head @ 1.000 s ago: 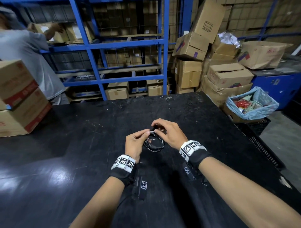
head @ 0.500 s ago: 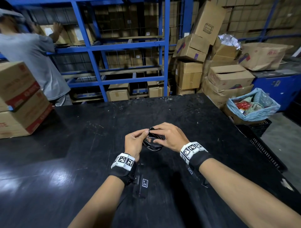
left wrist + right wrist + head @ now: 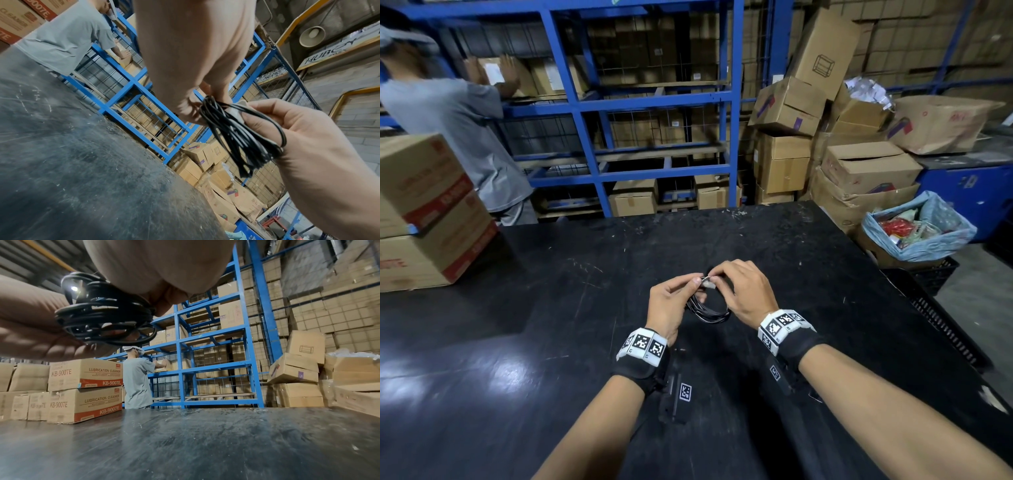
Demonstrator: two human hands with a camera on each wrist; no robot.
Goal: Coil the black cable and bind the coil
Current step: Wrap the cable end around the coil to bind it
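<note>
The black cable is wound into a small coil of several loops, held a little above the black table. My left hand pinches the coil's left side, and in the left wrist view the loops run over its fingers. My right hand pinches the coil's top, where a small pale piece shows between both hands' fingertips. That pale piece lies under the strands in the left wrist view. In the right wrist view the coil hangs bunched between the two hands.
Stacked cardboard boxes sit on the table's far left. A person in a grey shirt stands at the blue shelving behind the table. More boxes and a bagged bin stand off the right edge.
Both hands have lifted the coil slightly and turned it; the coil hangs lower between them, and a pale piece now shows at the fingertips at its top.
</note>
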